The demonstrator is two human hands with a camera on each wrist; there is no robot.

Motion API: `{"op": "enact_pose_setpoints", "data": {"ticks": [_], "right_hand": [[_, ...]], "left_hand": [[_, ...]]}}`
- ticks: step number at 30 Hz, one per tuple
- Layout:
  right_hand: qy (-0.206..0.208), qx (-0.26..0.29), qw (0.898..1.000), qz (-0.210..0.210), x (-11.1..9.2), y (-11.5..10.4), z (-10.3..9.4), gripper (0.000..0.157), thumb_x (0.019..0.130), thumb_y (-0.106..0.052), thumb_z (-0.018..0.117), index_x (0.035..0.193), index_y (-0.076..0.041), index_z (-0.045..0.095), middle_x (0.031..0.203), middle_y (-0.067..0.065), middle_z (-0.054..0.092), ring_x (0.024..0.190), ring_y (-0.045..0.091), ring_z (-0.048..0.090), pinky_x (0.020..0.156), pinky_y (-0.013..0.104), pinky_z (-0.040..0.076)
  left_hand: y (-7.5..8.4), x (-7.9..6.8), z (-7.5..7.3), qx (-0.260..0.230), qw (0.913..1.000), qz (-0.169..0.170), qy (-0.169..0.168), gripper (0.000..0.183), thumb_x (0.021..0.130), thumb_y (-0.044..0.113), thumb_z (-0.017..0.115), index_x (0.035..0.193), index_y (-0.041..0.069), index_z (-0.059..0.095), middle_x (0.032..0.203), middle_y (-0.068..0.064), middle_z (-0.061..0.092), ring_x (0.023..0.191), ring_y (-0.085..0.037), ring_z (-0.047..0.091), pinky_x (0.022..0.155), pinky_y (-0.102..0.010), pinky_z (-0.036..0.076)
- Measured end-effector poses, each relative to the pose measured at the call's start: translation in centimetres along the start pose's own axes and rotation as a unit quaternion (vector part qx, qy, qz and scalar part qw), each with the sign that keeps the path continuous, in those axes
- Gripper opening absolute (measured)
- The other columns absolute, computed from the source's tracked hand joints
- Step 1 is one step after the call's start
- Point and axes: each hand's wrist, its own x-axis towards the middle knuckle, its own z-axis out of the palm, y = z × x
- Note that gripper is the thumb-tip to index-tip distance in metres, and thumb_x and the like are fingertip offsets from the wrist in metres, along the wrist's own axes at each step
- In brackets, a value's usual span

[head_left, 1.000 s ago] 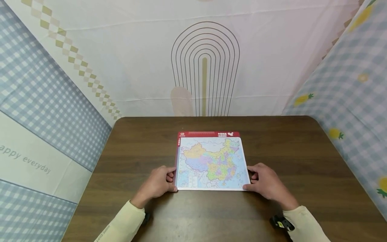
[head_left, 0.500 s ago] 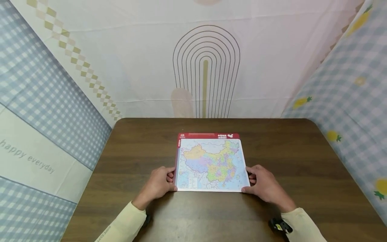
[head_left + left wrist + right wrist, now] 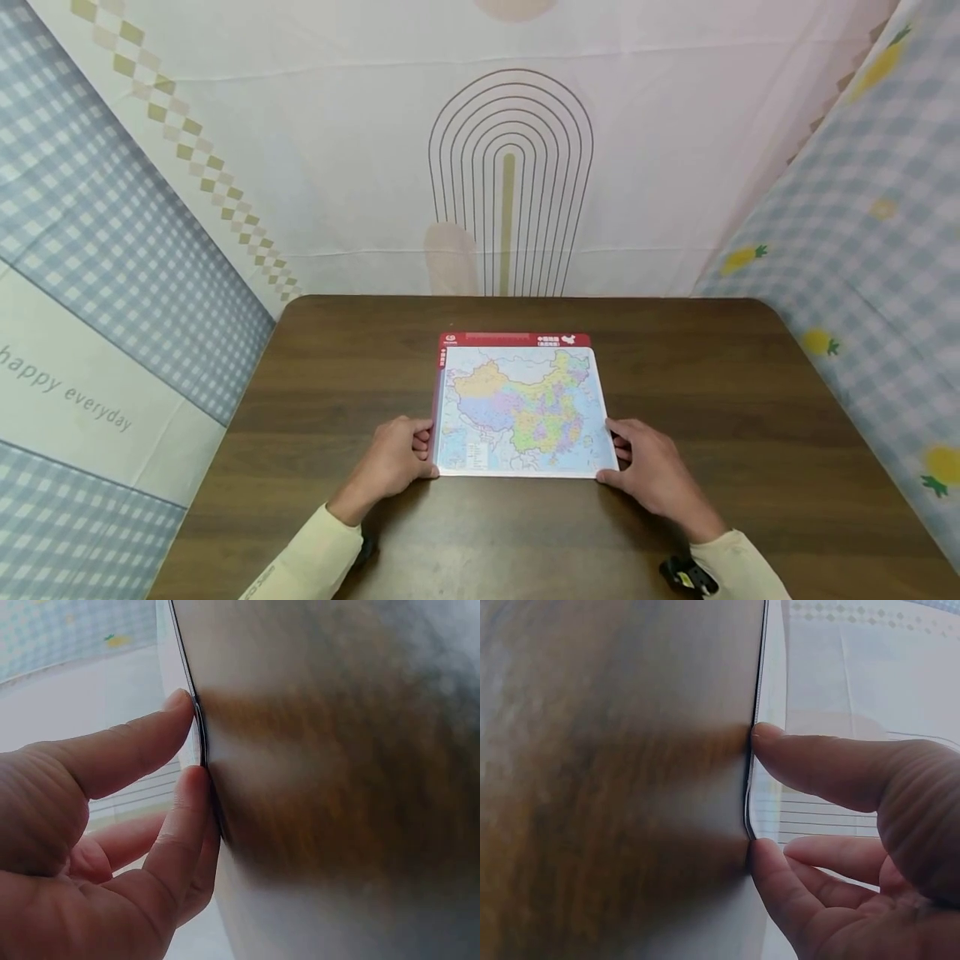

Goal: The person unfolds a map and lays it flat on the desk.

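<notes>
A thin rectangular map of China (image 3: 525, 400) with a red band along its top and left lies flat on the brown table (image 3: 315, 350). At its lower left corner is my left hand (image 3: 392, 462), thumb at the corner and index finger against the left side. My right hand (image 3: 651, 467) touches the lower right corner with its thumb and the right side with its index finger. In the left wrist view, the thumb (image 3: 142, 742) and fingertips meet the map's edge. The right wrist view likewise has the thumb (image 3: 817, 761) and a fingertip at the edge.
A pale cloth with arch lines (image 3: 337, 167) hangs behind the table. Blue checked cloths hang at the left (image 3: 60, 150) and right (image 3: 885, 275). Dark wrist devices, such as the right one (image 3: 686, 575), sit by the cream sleeves.
The whole head view has shifted down slightly. My right thumb has slid a little left at the map's corner. The left hand and the map hold almost the same place on the table.
</notes>
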Motion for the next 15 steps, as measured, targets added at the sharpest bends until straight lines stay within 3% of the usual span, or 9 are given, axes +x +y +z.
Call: {"op": "enact_pose_setpoints", "data": {"ticks": [15], "right_hand": [[-0.001,0.003,1.000,0.003,-0.45,-0.54,-0.27,0.075,0.080,-0.015,0.094,0.144,0.007,0.060,0.137,0.022,0.066,0.110,0.027,0.072,0.087,0.038,0.062]], "left_hand": [[0.03,-0.32,-0.31,0.004,0.9999,0.010,-0.014,0.069,0.071,0.002,0.097,0.133,-0.008,0.068,0.100,-0.007,0.069,0.088,-0.016,0.061,0.079,-0.033,0.059]]}}
